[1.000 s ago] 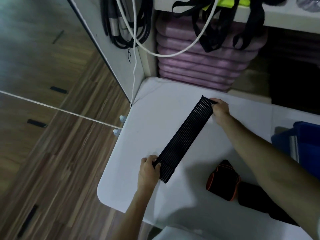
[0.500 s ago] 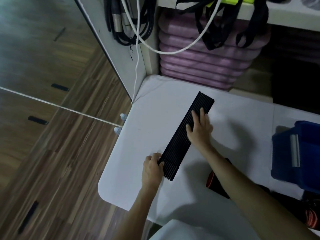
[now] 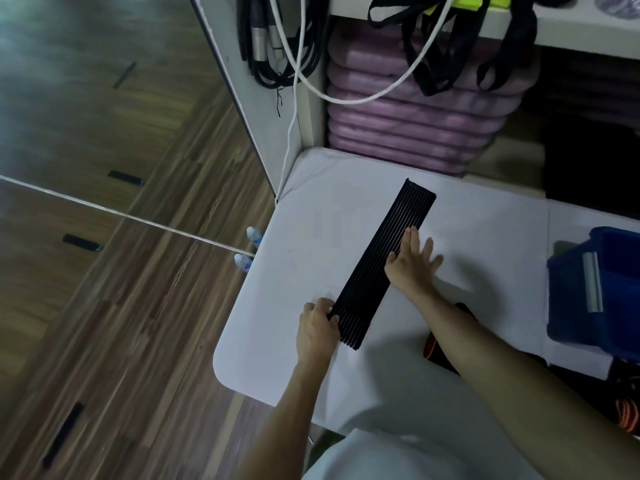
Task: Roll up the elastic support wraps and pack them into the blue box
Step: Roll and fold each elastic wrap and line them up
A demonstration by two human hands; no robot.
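The right hand (image 3: 412, 263), earlier pinching the far end of the long black ribbed elastic wrap (image 3: 384, 258), now presses flat mid-strip; the left hand (image 3: 317, 327) grips the near end, ready for rolling.

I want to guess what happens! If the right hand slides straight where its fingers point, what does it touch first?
Probably nothing: the right hand points past the flat black ribbed elastic wrap over bare white table.

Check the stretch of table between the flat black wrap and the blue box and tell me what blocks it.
Only the right hand lies between the black wrap and the blue box; the white table there shows nothing else.
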